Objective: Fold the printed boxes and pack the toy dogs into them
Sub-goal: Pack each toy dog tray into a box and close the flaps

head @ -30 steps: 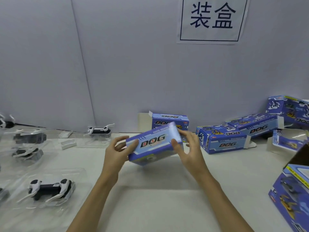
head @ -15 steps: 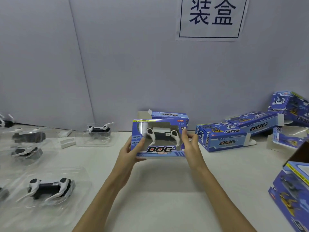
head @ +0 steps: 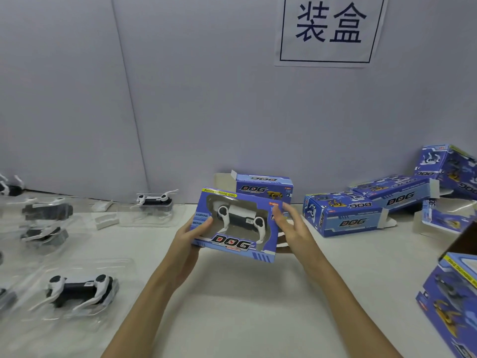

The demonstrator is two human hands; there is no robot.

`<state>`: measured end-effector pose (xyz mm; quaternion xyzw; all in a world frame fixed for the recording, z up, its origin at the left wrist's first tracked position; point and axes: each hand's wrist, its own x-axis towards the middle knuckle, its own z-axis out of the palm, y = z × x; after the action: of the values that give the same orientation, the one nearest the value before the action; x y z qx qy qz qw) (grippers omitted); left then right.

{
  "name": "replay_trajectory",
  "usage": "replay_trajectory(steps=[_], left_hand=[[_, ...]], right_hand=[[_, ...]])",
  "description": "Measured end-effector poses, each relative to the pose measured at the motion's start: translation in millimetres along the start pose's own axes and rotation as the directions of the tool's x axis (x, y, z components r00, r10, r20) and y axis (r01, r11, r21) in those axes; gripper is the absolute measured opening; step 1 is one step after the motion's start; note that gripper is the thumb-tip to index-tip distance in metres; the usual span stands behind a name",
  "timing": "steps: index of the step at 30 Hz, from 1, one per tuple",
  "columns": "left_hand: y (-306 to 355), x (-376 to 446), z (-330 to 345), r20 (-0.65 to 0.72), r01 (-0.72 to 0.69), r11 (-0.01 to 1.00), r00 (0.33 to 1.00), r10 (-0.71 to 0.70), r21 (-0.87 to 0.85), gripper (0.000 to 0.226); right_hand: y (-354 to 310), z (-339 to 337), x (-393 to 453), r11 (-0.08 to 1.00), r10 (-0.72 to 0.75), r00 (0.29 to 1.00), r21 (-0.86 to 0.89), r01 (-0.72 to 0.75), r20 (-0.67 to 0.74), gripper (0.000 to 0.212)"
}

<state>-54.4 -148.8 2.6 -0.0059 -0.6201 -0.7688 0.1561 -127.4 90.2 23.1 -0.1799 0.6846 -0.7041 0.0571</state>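
Observation:
I hold a blue printed DOG box [head: 263, 250] above the table's middle, its window facing me. A white and black toy dog [head: 238, 217] shows through the window. My left hand [head: 189, 235] grips the box's left end, thumb on the front. My right hand [head: 290, 228] is at the box's right end with fingers spread and fairly straight, touching its side. A loose toy dog in a clear tray [head: 80, 289] lies at the near left. Another toy dog [head: 154, 200] sits in its tray by the wall.
Several more blue boxes lie at the right: one behind the held box [head: 263, 186], one [head: 343, 215] beside it, others stacked toward the far right [head: 397, 193]. A big box [head: 449, 298] juts in at the near right edge. More trayed dogs [head: 45, 211] crowd the far left.
The box was turned from its back side up to window facing me, then tilted slightly. My right hand's fingers have loosened and spread at the box's right end.

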Motion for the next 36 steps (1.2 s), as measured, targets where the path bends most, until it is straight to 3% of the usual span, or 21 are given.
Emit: replay_trajectory(steps=[6, 10, 15, 17, 20, 23, 26, 28, 30, 32, 34, 36], left_hand=[[-7.6, -0.9, 8.6, 0.002, -0.006, 1.000, 1.000, 0.006, 0.005, 0.039], [-3.6, 0.0, 12.9, -0.010, -0.007, 1.000, 1.000, 0.007, -0.021, 0.052], [-6.8, -0.3, 28.1, -0.067, 0.062, 0.985, 0.995, -0.074, -0.163, 0.074], [-7.6, -1.4, 29.5, -0.096, 0.048, 0.988, 0.993, -0.062, -0.144, 0.073], [-7.9, -0.3, 27.2, -0.129, -0.008, 0.992, 0.992, -0.008, -0.123, 0.078], [-12.1, 1.3, 30.1, -0.141, 0.008, 0.994, 0.990, -0.023, -0.108, 0.090], [-16.3, 3.6, 31.6, -0.178, 0.017, 0.997, 0.984, -0.030, -0.073, 0.059], [-16.8, 4.8, 28.0, -0.180, 0.039, 0.999, 0.983, -0.044, -0.033, 0.055], [-17.5, 6.4, 23.0, -0.179, 0.075, 0.997, 0.981, -0.073, 0.004, 0.054], [-18.9, 7.9, 20.4, -0.178, 0.102, 0.995, 0.979, -0.098, 0.011, 0.053], [-19.2, 8.2, 20.9, -0.180, 0.126, 0.992, 0.976, -0.122, 0.012, 0.054], [-18.9, 7.3, 22.6, -0.167, 0.140, 0.990, 0.977, -0.134, 0.024, 0.054]], right_hand=[[16.3, 2.7, 0.3, 0.965, -0.096, 0.992, -0.252, 0.072, -0.083, 0.065], [6.3, -6.9, 3.2, 0.993, -0.056, 0.998, -0.109, 0.052, -0.032, 0.056], [-2.7, -15.2, 2.3, 0.998, -0.010, 0.988, 0.053, 0.018, -0.151, 0.052], [-8.8, -21.4, 0.6, 0.997, 0.050, 0.996, 0.059, -0.046, -0.073, 0.058], [-20.3, -37.0, -2.2, 0.981, 0.132, 0.990, -0.151, -0.123, 0.058, 0.064], [-32.2, -53.0, -6.7, 0.995, 0.091, 0.992, -0.055, -0.086, 0.088, 0.062], [-45.1, -70.6, -8.4, 0.991, 0.026, 0.987, 0.137, -0.003, -0.161, 0.050], [-50.4, -82.1, -6.3, 0.942, 0.020, 0.917, 0.315, 0.117, -0.398, 0.044], [-53.3, -89.3, -5.2, 0.784, -0.025, 0.804, 0.487, 0.384, -0.593, 0.050], [-53.1, -93.5, -5.3, 0.612, -0.082, 0.699, 0.518, 0.598, -0.710, 0.068], [-49.0, -94.3, -4.2, 0.694, -0.099, 0.668, 0.430, 0.578, -0.738, 0.079], [-39.3, -94.4, -1.3, 0.850, -0.089, 0.674, 0.297, 0.435, -0.734, 0.065]])
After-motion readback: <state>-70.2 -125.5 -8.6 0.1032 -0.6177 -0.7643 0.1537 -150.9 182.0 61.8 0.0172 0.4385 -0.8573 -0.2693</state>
